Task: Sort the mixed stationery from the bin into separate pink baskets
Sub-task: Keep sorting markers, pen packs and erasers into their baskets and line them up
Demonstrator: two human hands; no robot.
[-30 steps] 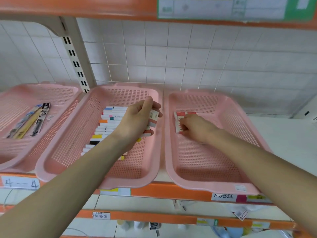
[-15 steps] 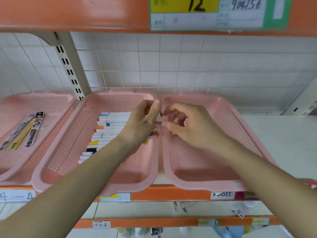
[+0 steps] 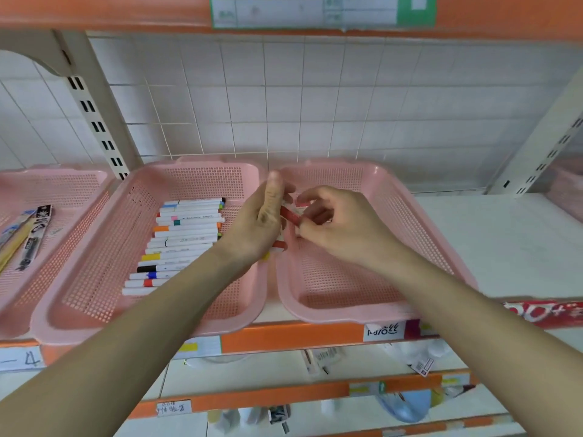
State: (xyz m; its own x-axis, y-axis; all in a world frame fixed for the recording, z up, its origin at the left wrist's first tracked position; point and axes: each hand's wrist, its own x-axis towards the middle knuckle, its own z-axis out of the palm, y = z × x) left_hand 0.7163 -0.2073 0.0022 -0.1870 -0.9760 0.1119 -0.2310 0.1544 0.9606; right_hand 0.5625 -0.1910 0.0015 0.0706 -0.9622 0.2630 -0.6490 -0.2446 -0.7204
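Observation:
Three pink baskets stand on an orange-edged shelf. The middle basket (image 3: 94, 272) holds a row of several white markers (image 3: 179, 241) with coloured bands. My left hand (image 3: 255, 225) grips a bundle of small red-and-white items (image 3: 287, 215) over the gap between the middle basket and the right basket (image 3: 340, 279). My right hand (image 3: 340, 222) meets it there, its fingers curled and pinching one red item from the bundle. The small stack in the right basket is mostly hidden behind my hands. The left basket (image 3: 63, 197) holds several packaged pens (image 3: 31, 234).
A tiled wall rises behind the baskets. A slotted upright post (image 3: 94, 121) stands between the left and middle baskets. White shelf surface (image 3: 504, 241) lies to the right. Lower shelves (image 3: 284, 392) carry labels and small goods.
My right hand left the small stack in the right basket and came to my left hand. My left hand rose a little over the gap between the baskets.

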